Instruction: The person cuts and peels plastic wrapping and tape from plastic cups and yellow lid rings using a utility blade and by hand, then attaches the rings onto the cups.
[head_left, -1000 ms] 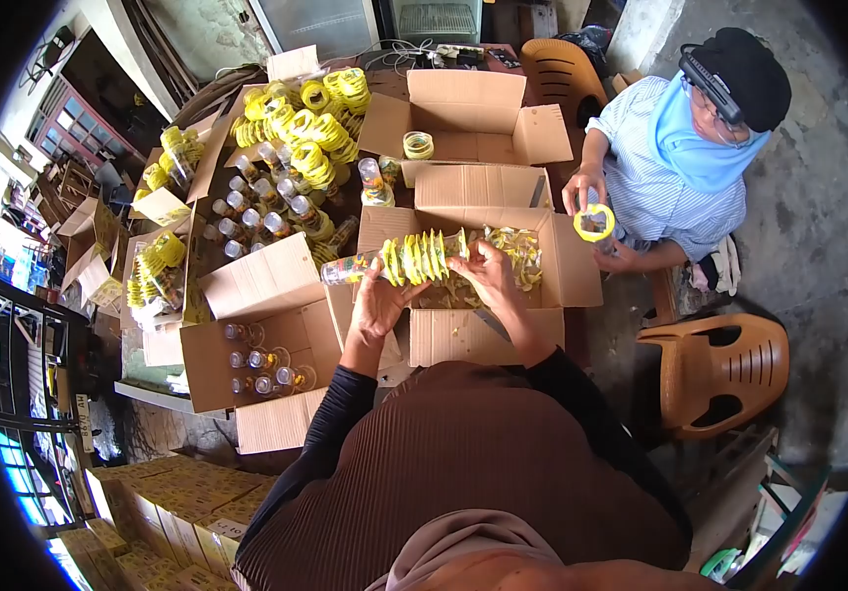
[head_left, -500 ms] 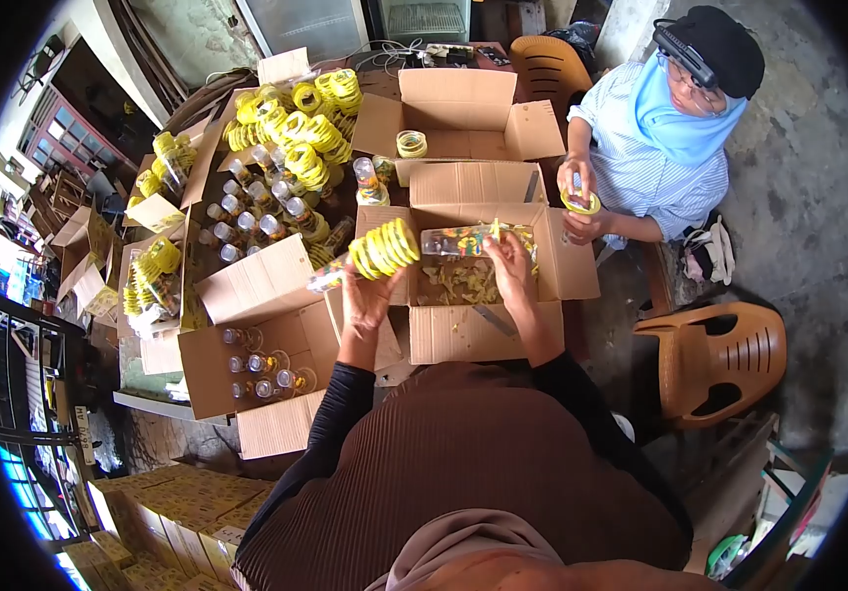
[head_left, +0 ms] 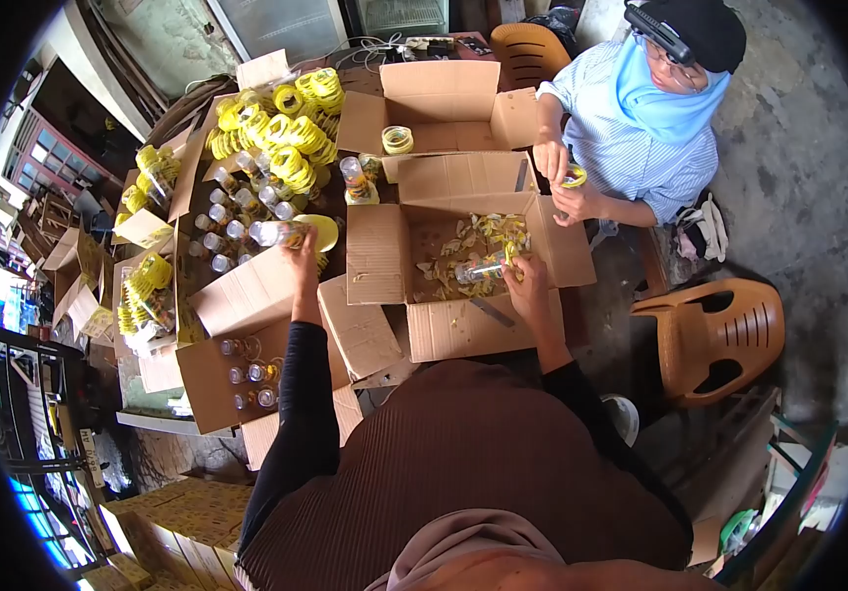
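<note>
- Left hand (head_left: 298,261): fingers closed round the side of the left cup (head_left: 276,233); the cup lies just beyond the palm, over the near right side of the standing cups (head_left: 237,229).
- Left cup: tilted well over, long axis running roughly left to right; clear base to the left, wide yellow rim (head_left: 323,232) to the right; the left hand is much the nearer.
- Right hand (head_left: 530,283): fingers nearly shut on the rim end of the right cup (head_left: 481,269); the exact grip is too small to tell.
- Right cup: off the fingertips to the left, over the near right part of the middle box (head_left: 375,258), above yellow scraps (head_left: 483,232); long axis mostly left to right, base pointing left and slightly nearer the body, rim to the right.
- Around them: ring pile (head_left: 296,138) beyond the standing cups; ring stack (head_left: 397,140) at the near left corner of the far box (head_left: 439,79); near box (head_left: 209,399), with cups in it, by the near left edge of the bench (head_left: 153,423).
- Co-worker (head_left: 675,163): beyond the middle box's right side; both hands at a small yellow-rimmed piece (head_left: 574,175).
</note>
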The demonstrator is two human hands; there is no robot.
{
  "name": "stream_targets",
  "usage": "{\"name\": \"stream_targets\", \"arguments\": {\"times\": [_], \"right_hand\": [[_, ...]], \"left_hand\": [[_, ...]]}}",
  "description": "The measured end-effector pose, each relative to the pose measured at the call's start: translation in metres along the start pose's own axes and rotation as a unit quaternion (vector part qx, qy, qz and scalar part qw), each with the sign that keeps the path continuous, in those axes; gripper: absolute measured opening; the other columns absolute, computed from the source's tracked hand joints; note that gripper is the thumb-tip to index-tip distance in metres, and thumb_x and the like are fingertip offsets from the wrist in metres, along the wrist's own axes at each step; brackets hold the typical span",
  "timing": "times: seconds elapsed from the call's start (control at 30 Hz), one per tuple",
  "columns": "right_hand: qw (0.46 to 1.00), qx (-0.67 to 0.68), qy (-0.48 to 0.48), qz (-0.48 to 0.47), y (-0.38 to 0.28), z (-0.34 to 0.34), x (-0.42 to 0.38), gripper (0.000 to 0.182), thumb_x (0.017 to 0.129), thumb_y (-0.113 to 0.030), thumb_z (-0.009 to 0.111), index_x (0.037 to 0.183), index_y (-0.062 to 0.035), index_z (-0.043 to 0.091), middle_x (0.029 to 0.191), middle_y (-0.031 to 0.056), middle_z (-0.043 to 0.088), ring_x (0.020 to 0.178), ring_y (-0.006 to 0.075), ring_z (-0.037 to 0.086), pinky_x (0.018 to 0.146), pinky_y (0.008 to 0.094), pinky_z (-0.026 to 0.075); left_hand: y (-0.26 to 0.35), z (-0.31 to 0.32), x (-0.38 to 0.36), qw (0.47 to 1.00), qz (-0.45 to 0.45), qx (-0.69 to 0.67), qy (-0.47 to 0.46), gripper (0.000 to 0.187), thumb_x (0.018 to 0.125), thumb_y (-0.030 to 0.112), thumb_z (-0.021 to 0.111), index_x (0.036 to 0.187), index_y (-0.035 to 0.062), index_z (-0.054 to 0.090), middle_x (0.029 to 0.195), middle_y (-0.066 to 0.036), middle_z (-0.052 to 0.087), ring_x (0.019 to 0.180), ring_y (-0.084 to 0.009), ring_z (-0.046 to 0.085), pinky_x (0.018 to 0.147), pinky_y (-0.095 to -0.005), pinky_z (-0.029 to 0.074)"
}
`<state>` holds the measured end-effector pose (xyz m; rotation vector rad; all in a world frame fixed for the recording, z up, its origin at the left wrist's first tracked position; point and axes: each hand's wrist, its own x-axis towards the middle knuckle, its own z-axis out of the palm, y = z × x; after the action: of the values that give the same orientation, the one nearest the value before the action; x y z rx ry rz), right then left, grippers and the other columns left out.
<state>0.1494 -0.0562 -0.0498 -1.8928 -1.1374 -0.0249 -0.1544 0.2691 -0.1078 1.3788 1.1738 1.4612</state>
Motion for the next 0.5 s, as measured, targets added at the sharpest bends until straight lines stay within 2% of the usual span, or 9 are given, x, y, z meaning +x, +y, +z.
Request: {"name": "stream_targets", "arguments": {"times": [0.07,0.1,0.17,0.27,0.3,0.37,0.4,0.43,0.5], "right_hand": [[1.0,0.003,0.003,0.009,0.001,-0.003,-0.003,0.018,0.081,-0.011,0.071,0.091,-0.0002,0.061,0.091,0.0172,0.056,0.083,0.0351,0.055,0.074,0.0447,0.043],[1.0,0.006,0.003,0.009,0.0,-0.005,-0.004,0.019,0.081,-0.012,0.071,0.091,0.0004,0.061,0.091,0.0172,0.056,0.085,0.0351,0.055,0.074,0.0446,0.044],[1.0,0.005,0.007,0.014,-0.002,-0.01,-0.007,0.02,0.081,-0.013,0.071,0.092,0.0011,0.062,0.091,0.0171,0.056,0.086,0.0351,0.055,0.075,0.0445,0.044],[0.999,-0.022,0.006,0.027,-0.004,-0.019,-0.013,0.021,0.081,-0.014,0.071,0.091,0.0022,0.062,0.092,0.0166,0.057,0.09,0.0346,0.054,0.077,0.0441,0.044],[0.999,-0.029,-0.001,0.039,-0.004,-0.021,-0.016,0.022,0.081,-0.015,0.071,0.092,0.0021,0.063,0.093,0.0165,0.057,0.091,0.0345,0.054,0.078,0.0439,0.044],[0.998,-0.038,-0.004,0.055,-0.002,-0.027,-0.019,0.022,0.08,-0.015,0.071,0.092,0.0021,0.064,0.094,0.0164,0.057,0.092,0.0344,0.054,0.08,0.0437,0.044],[0.997,-0.031,-0.007,0.066,-0.001,-0.03,-0.021,0.022,0.08,-0.015,0.072,0.092,0.002,0.064,0.095,0.0163,0.057,0.092,0.0345,0.054,0.081,0.0434,0.044],[0.997,-0.022,-0.011,0.076,0.0,-0.031,-0.023,0.022,0.08,-0.014,0.072,0.093,0.0019,0.065,0.095,0.0161,0.057,0.092,0.0345,0.054,0.082,0.0431,0.044],[0.997,-0.038,-0.006,0.074,0.0,-0.032,-0.024,0.022,0.079,-0.013,0.072,0.094,0.0014,0.065,0.095,0.0159,0.057,0.092,0.0342,0.054,0.081,0.0427,0.044]], "left_hand": [[0.001,0.016,-0.007,0.987,0.085,0.137,0.015,0.067,0.071,0.025,0.083,0.126,0.0021,0.049,0.114,-0.017,0.059,0.106,-0.0302,0.059,0.091,-0.042,0.046],[-0.005,0.024,-0.005,0.975,0.071,0.209,0.024,0.08,0.063,0.025,0.085,0.127,-0.0007,0.043,0.114,-0.025,0.054,0.106,-0.0405,0.052,0.092,-0.0491,0.043],[-0.019,0.03,-0.011,0.963,0.009,0.27,-0.016,0.083,0.063,0.026,0.085,0.127,-0.0016,0.041,0.113,-0.025,0.054,0.105,-0.0447,0.051,0.091,-0.0519,0.043],[-0.074,0.03,-0.011,0.954,-0.02,0.295,-0.04,0.084,0.065,0.03,0.083,0.131,0.0027,0.041,0.119,-0.024,0.056,0.109,-0.0436,0.054,0.092,-0.0485,0.045],[-0.069,0.029,-0.019,0.965,-0.089,0.24,-0.064,0.08,0.066,0.032,0.082,0.131,0.0046,0.044,0.119,-0.022,0.06,0.11,-0.0388,0.058,0.093,-0.0436,0.046],[-0.068,0.031,-0.015,0.93,-0.142,0.328,-0.089,0.075,0.068,0.031,0.081,0.129,0.0046,0.048,0.115,-0.02,0.064,0.109,-0.0346,0.061,0.093,-0.0408,0.047],[-0.069,0.028,-0.018,0.945,-0.136,0.278,-0.106,0.071,0.069,0.031,0.08,0.128,0.0054,0.05,0.111,-0.018,0.066,0.107,-0.0333,0.063,0.092,-0.0399,0.048],[-0.071,0.028,-0.014,0.936,-0.134,0.304,-0.119,0.073,0.069,0.031,0.08,0.13,0.0056,0.049,0.114,-0.017,0.065,0.109,-0.0316,0.062,0.092,-0.0384,0.048],[-0.06,0.026,-0.019,0.951,-0.159,0.233,-0.128,0.074,0.071,0.028,0.078,0.132,0.003,0.046,0.121,-0.019,0.061,0.111,-0.0334,0.06,0.093,-0.0393,0.047]]}}
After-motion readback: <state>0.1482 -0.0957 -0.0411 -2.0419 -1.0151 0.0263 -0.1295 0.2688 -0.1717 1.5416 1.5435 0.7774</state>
